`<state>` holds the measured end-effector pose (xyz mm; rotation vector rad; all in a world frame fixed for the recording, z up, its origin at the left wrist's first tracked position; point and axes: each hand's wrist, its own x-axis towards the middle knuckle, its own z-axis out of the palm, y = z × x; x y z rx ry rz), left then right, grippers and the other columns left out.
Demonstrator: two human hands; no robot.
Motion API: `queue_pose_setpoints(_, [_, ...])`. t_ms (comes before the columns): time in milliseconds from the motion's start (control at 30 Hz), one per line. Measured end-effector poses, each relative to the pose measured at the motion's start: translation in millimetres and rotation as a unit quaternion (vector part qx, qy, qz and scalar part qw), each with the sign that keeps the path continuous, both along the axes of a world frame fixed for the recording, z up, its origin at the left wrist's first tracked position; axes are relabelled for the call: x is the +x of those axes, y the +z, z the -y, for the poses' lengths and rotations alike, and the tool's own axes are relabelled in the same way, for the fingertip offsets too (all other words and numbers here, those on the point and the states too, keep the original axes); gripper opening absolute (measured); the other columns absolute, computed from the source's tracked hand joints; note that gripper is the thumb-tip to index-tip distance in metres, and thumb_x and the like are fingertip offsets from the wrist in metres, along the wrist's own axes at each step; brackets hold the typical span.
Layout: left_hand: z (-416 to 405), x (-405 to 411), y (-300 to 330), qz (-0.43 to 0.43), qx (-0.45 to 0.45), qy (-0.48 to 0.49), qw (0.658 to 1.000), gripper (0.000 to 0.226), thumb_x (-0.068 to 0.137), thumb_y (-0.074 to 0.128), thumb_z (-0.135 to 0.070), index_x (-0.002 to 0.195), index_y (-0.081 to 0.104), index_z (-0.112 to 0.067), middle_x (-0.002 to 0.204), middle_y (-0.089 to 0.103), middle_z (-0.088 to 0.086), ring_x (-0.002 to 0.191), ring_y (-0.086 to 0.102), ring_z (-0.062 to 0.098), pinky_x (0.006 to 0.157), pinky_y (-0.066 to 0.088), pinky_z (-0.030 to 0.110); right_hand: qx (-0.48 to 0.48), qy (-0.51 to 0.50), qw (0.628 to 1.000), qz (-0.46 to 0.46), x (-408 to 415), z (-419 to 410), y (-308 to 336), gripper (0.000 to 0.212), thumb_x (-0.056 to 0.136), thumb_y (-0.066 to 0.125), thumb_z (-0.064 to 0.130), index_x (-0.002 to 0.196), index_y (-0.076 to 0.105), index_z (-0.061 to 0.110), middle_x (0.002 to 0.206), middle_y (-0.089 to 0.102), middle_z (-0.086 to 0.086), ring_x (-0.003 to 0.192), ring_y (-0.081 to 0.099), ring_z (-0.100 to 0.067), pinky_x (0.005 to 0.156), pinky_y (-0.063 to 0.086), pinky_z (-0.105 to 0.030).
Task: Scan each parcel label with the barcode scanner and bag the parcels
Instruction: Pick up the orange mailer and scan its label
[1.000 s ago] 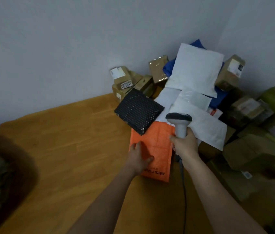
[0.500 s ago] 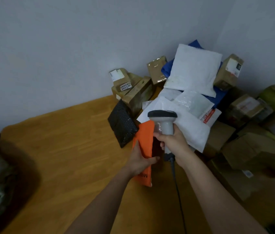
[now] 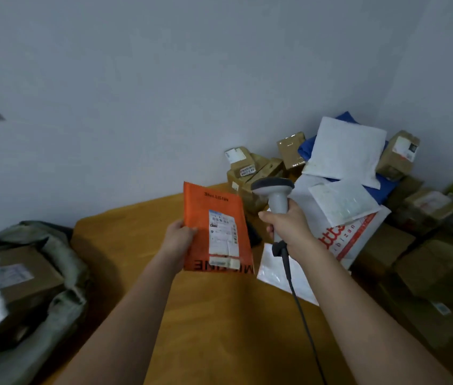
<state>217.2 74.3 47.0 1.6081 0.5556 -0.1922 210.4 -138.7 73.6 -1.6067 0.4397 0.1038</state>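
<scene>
My left hand [image 3: 176, 240] grips the left edge of an orange mailer parcel [image 3: 200, 215], held up above the wooden table with its white shipping label [image 3: 223, 234] facing me. My right hand [image 3: 289, 226] grips the handle of a grey barcode scanner [image 3: 274, 190], just to the right of the parcel, its head at the level of the parcel's top edge. The scanner's black cable [image 3: 300, 307] hangs down along my right forearm.
A grey-green sack [image 3: 61, 273] holding a cardboard box [image 3: 28, 276] and a white mailer sits at the left of the table [image 3: 219, 315]. At the right lies a heap of parcels: white mailers [image 3: 344, 151], a printed white bag [image 3: 358, 234], brown boxes [image 3: 397, 154].
My left hand has lifted the orange parcel off the table and turned it over, so its label now faces me. The scanner has risen beside it. The view has swung left, showing the sack.
</scene>
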Motion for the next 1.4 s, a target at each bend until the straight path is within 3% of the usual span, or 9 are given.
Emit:
queue_pose_setpoints(67, [-14.6, -4.2, 12.8, 0.011, -0.046, 0.035, 0.998, 0.022, 0.098, 0.045, 0.0, 0.115, 0.057, -0.008, 0.093, 0.068, 0.01, 0.079, 0.066, 0.024, 0.062, 0.053, 0.036, 0.008, -0.005, 1.0, 0.014, -2.3, -11.7, 7.6, 0.047, 0.086, 0.073, 0.018, 0.126, 0.049, 0.019, 0.09, 0.06, -0.003, 0.066, 0.059, -0.01, 0.056, 0.049, -0.024])
queue_pose_setpoints(267, [-42.8, -10.9, 36.3, 0.023, -0.147, 0.061, 0.987, 0.024, 0.1, 0.046, -0.011, 0.122, 0.056, -0.012, 0.11, 0.07, 0.014, 0.099, 0.067, 0.036, 0.086, 0.053, 0.057, 0.046, 0.034, 0.997, 0.059, -8.8, -35.3, 39.8, 0.048, 0.082, 0.078, 0.022, 0.12, 0.047, 0.022, 0.092, 0.063, -0.002, 0.066, 0.06, -0.008, 0.054, 0.05, -0.02])
queue_pose_setpoints(433, [-55.5, -22.4, 45.3, 0.046, -0.211, -0.018, 0.976, 0.035, 0.092, 0.061, -0.015, 0.126, 0.055, -0.012, 0.117, 0.069, 0.014, 0.104, 0.067, 0.036, 0.081, 0.056, 0.051, 0.026, 0.015, 0.997, 0.07, -12.2, -46.7, 53.4, 0.05, 0.084, 0.074, 0.006, 0.122, 0.046, 0.023, 0.099, 0.063, 0.0, 0.08, 0.065, -0.01, 0.055, 0.049, -0.02])
queue_pose_setpoints(533, [-53.7, -30.1, 47.0, 0.024, -0.183, -0.082, 0.979, 0.056, 0.077, 0.072, -0.006, 0.129, 0.054, -0.012, 0.118, 0.069, 0.013, 0.106, 0.066, 0.034, 0.081, 0.056, 0.048, -0.006, -0.004, 0.997, 0.076, -11.5, -43.6, 63.4, 0.039, 0.085, 0.073, 0.009, 0.116, 0.051, 0.019, 0.097, 0.063, -0.002, 0.079, 0.064, -0.013, 0.059, 0.05, -0.024])
queue_pose_setpoints(633, [-52.7, -27.7, 46.1, 0.025, -0.16, -0.027, 0.986, 0.048, 0.08, 0.069, 0.003, 0.125, 0.057, -0.01, 0.113, 0.07, 0.014, 0.1, 0.067, 0.032, 0.076, 0.056, 0.046, -0.031, 0.022, 0.994, 0.103, -15.2, -41.6, 84.6, 0.015, 0.091, 0.068, 0.027, 0.098, 0.057, 0.02, 0.082, 0.063, -0.001, 0.064, 0.059, -0.009, 0.055, 0.049, -0.023])
queue_pose_setpoints(700, [-54.0, -21.8, 45.8, 0.029, -0.161, 0.011, 0.986, 0.045, 0.083, 0.066, 0.005, 0.125, 0.056, -0.008, 0.114, 0.069, 0.015, 0.101, 0.067, 0.035, 0.081, 0.055, 0.051, -0.054, 0.055, 0.991, 0.107, -18.7, -40.8, 105.0, 0.022, 0.096, 0.057, 0.041, 0.09, 0.056, 0.02, 0.072, 0.058, -0.001, 0.054, 0.054, -0.009, 0.049, 0.046, -0.02])
queue_pose_setpoints(867, [-54.1, -15.2, 51.3, 0.025, -0.145, 0.087, 0.985, 0.039, 0.089, 0.059, 0.007, 0.123, 0.053, -0.008, 0.117, 0.065, 0.018, 0.1, 0.065, 0.037, 0.081, 0.053, 0.054, -0.036, 0.154, 0.985, 0.068, -31.0, -38.4, 146.7, 0.036, 0.104, 0.04, 0.039, 0.122, 0.052, 0.01, 0.086, 0.055, -0.008, 0.06, 0.056, -0.015, 0.054, 0.045, -0.028])
queue_pose_setpoints(1067, [-58.5, -10.9, 48.5, 0.02, -0.131, 0.137, 0.982, 0.039, 0.089, 0.061, 0.006, 0.124, 0.052, -0.009, 0.122, 0.063, 0.019, 0.107, 0.062, 0.039, 0.093, 0.049, 0.059, -0.043, 0.212, 0.969, 0.118, -50.3, -44.3, 179.5, 0.038, 0.104, 0.043, 0.037, 0.109, 0.059, 0.003, 0.087, 0.056, -0.006, 0.056, 0.055, -0.013, 0.056, 0.045, -0.03])
queue_pose_setpoints(1400, [-61.3, -9.3, 49.0, 0.012, -0.116, 0.152, 0.981, 0.045, 0.089, 0.061, 0.004, 0.13, 0.049, -0.009, 0.122, 0.063, 0.019, 0.11, 0.061, 0.04, 0.095, 0.048, 0.06, -0.033, 0.211, 0.969, 0.122, -71.4, -43.2, 206.7, 0.039, 0.104, 0.045, 0.035, 0.124, 0.055, 0.004, 0.082, 0.054, -0.003, 0.054, 0.05, -0.012, 0.049, 0.042, -0.024])
